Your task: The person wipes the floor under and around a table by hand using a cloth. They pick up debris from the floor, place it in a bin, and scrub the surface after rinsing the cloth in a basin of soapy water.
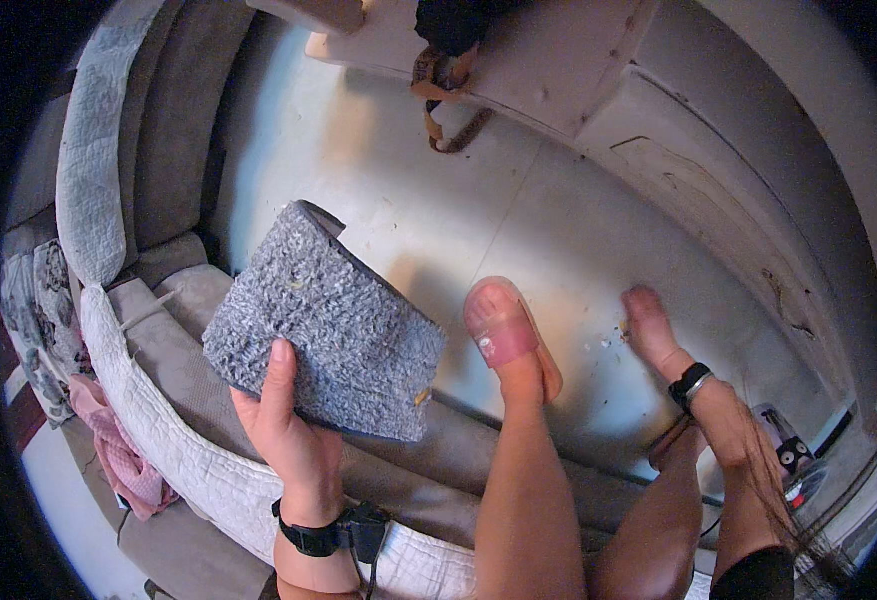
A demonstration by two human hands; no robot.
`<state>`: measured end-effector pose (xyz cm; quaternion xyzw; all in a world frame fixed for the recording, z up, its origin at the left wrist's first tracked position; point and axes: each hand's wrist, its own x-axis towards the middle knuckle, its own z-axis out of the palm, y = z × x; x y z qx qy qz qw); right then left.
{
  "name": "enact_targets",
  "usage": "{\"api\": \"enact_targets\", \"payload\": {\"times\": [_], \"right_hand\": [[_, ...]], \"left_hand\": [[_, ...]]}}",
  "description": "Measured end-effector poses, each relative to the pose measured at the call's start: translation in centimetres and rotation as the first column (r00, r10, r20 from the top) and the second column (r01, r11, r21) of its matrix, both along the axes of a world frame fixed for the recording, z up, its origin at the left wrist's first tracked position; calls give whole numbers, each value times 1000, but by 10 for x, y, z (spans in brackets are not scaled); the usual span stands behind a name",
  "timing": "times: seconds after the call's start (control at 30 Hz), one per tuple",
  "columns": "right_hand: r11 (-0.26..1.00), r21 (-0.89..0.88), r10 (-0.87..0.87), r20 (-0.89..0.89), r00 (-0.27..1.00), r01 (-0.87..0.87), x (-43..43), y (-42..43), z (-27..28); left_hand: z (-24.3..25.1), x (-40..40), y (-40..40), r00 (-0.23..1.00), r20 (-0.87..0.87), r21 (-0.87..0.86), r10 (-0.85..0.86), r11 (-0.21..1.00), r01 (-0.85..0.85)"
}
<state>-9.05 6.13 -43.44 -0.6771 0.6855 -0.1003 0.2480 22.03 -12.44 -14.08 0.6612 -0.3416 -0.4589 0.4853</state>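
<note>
My left hand (299,442) grips the lower edge of a grey shaggy textile pad (326,322), its thumb lying across the pile. The pad is tilted, with a dark edge along its upper right side and a small yellowish bit caught near its lower right corner. Low over the floor, my right hand (650,330) reaches down close to small scattered crumbs (605,345). A tiny yellow bit shows at its fingertips. Blur hides whether those fingers hold anything.
A grey sofa (175,165) with a white quilted cover (93,172) curves along the left. Pale furniture (708,157) stands at the right, with a brown strap (438,127) hanging from it. My foot in a pink slide sandal (506,330) rests on the floor (513,187). A pink cloth (123,457) lies lower left.
</note>
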Motion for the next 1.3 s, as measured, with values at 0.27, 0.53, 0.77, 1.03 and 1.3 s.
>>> {"api": "enact_targets", "payload": {"times": [0.27, 0.53, 0.77, 1.03, 1.3], "right_hand": [[930, 76, -367, 100, 925, 361, 5, 29, 22], [983, 152, 78, 149, 986, -101, 50, 12, 21], [959, 156, 203, 198, 959, -236, 48, 7, 20], [981, 181, -116, 272, 955, 67, -1, 19, 62], [708, 178, -683, -74, 727, 684, -96, 153, 263]], "left_hand": [[5, -4, 0, 1000, -4, -5, -17, 1000, 17], [1, 0, 0, 1000, -20, -9, -18, 1000, 17], [3, 0, 0, 1000, -4, 1, -9, 1000, 9], [6, 0, -1, 998, -37, -6, -42, 999, 42], [11, 12, -4, 993, -75, -50, -87, 995, 83]]}}
